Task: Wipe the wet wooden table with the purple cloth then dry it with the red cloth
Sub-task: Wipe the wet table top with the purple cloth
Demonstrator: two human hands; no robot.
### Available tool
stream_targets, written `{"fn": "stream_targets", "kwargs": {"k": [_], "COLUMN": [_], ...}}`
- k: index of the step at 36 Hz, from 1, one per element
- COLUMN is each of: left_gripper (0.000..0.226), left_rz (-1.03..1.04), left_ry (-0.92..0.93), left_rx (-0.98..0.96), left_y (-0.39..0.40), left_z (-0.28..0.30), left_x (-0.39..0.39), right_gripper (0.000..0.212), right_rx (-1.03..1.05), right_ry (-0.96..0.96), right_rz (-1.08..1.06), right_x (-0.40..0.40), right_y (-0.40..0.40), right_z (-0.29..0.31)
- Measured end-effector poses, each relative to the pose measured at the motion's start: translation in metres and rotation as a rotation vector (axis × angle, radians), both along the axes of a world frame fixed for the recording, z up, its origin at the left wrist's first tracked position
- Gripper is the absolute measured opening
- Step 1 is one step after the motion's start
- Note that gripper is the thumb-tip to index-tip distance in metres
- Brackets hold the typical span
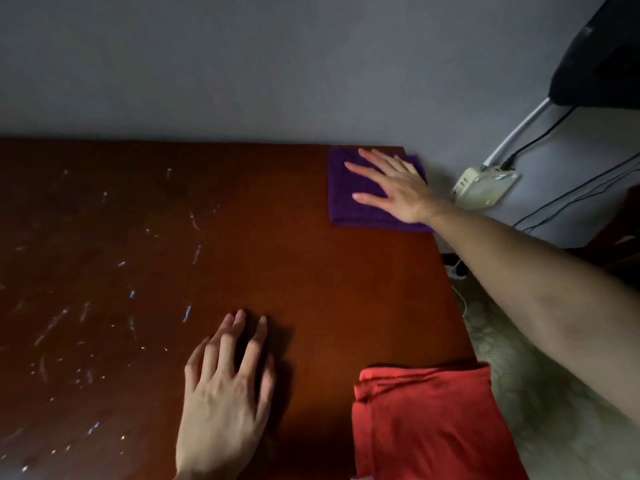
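Room: a dim corner with a plain grey wall behind a reddish-brown wooden table.
Purple cloth: the folded purple cloth lies flat at the table's far right corner, its right edge at the table's edge.
Right hand: the right hand lies palm down on the purple cloth, fingers straight and spread, pointing left; the bare forearm reaches in from the right.
Wet patch: streaks and droplets of water glint across the left half of the table, well apart from the purple cloth.
Left hand: the left hand rests flat on the table near its front edge, fingers straight and slightly apart, holding nothing, just right of the wet streaks.
Red cloth: the folded red cloth sits at the near right corner of the table, beside the left hand and not touching it.
Wall fittings: a pale socket box sits on the wall right of the table, with a white conduit and black cables running from it.
Upper right: a dark object that I cannot identify.
Floor: a greyish floor shows below the right forearm.
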State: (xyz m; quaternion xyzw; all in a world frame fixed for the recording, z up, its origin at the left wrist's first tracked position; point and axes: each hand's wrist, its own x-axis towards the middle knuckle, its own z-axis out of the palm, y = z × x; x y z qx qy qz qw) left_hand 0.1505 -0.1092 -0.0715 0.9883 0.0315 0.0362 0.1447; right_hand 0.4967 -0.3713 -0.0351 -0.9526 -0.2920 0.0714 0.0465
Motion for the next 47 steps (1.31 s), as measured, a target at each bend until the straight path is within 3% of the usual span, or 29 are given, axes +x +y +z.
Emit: {"fn": "stream_targets", "kwargs": {"k": [8, 15, 21, 23, 27, 33, 38, 42, 47], "left_gripper": [0.055, 0.051, 0.023, 0.019, 0.02, 0.056, 0.048, 0.05, 0.055], "left_rz": [-0.005, 0.008, 0.03, -0.035, 0.001, 0.155, 0.095, 0.027, -0.07], "left_ry": [-0.024, -0.035, -0.209, -0.258, -0.31, -0.015, -0.044, -0.048, -0.056], "left_rx": [0.028, -0.06, -0.504, -0.397, -0.307, -0.144, -0.031, -0.001, 0.044], "left_y": [-0.001, -0.001, 0.022, 0.061, 0.104, 0.17, 0.203, 0.224, 0.239], "left_z": [0.001, 0.007, 0.021, 0.041, 0.062, 0.033, 0.033, 0.031, 0.021], "left_x": [0.002, 0.004, -0.014, -0.071, -0.12, -0.146, -0.17, -0.177, -0.18], "right_gripper": [0.073, 0.081, 0.076, 0.076, 0.086, 0.08, 0.077, 0.077, 0.072], "right_rx": [0.029, 0.03, 0.038, 0.067, 0.077, 0.043, 0.068, 0.04, -0.017], "right_ry": [-0.039, -0.033, -0.052, -0.063, -0.135, -0.119, -0.145, -0.115, 0.022], "right_rz": [-0.4, -0.466, -0.372, -0.314, -0.261, -0.109, 0.063, 0.199, 0.463], "right_x": [0.003, -0.06, -0.163, -0.237, -0.311, -0.387, -0.448, -0.453, -0.394], "right_y": [0.056, 0.101, 0.14, 0.172, 0.186, 0.195, 0.211, 0.213, 0.212], "right_z": [-0.011, -0.014, -0.017, -0.013, -0.004, -0.034, -0.035, -0.029, -0.017]}}
